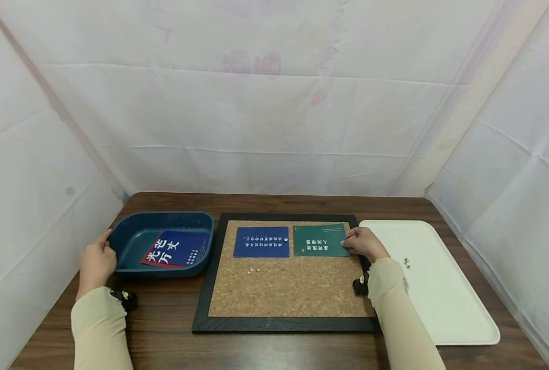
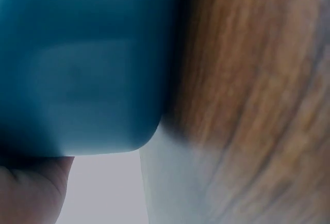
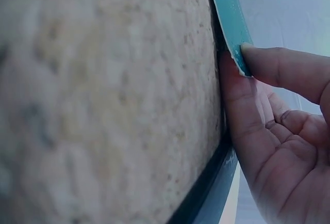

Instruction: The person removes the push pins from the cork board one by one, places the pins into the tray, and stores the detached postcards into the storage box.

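Observation:
At the left, my left hand (image 1: 97,261) grips the rim of a dark blue plastic basin (image 1: 133,271). In the left wrist view, part of that hand (image 2: 33,193) shows under the basin wall (image 2: 93,95). A blue card (image 1: 195,244) with white lettering lies in the basin, overlapping a red one (image 1: 151,259). My right hand (image 1: 365,243) pinches the right edge of a green card (image 1: 320,240) over the cork board (image 1: 292,290). The right wrist view shows the green card (image 3: 232,20) between thumb and finger, its held end slightly raised off the cork.
Left of the green card, a blue card (image 1: 261,242) with a small white pin (image 1: 285,239) lies on the cork. A black frame (image 1: 283,325) borders the board. A cream tray (image 1: 445,293) stands at the right, partly behind my right sleeve. White sheeting (image 1: 274,113) surrounds the wooden table (image 1: 172,313).

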Action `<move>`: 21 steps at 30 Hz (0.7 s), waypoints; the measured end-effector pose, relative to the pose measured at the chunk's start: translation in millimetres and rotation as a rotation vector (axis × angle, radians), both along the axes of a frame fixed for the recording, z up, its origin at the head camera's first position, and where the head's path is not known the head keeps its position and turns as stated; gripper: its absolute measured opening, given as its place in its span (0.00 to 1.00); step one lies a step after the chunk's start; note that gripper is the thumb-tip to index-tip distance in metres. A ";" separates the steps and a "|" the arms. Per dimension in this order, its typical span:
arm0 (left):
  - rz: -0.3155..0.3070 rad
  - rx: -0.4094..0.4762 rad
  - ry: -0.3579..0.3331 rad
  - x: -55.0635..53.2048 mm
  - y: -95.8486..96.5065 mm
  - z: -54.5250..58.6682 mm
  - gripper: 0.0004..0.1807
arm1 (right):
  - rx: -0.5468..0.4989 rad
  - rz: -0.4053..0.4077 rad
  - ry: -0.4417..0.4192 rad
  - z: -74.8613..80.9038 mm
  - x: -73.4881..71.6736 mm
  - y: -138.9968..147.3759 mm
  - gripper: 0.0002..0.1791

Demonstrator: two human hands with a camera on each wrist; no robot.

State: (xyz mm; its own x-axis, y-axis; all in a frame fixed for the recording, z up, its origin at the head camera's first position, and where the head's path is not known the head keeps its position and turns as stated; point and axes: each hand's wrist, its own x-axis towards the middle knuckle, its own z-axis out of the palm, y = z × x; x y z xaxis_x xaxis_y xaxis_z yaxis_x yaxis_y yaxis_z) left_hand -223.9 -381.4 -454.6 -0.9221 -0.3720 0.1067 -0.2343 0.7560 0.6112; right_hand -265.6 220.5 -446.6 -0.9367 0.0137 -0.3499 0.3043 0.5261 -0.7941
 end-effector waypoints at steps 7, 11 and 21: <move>0.022 0.053 -0.020 -0.4 1.0 0.3 0.28 | -0.019 0.026 -0.017 2.6 3.0 4.5 0.20; 0.026 0.073 -0.031 0.9 0.4 1.4 0.28 | -0.037 0.036 -0.029 4.1 4.2 5.7 0.22; 0.026 0.087 -0.029 2.6 1.6 2.9 0.28 | -0.038 0.060 0.001 10.7 4.1 8.7 0.22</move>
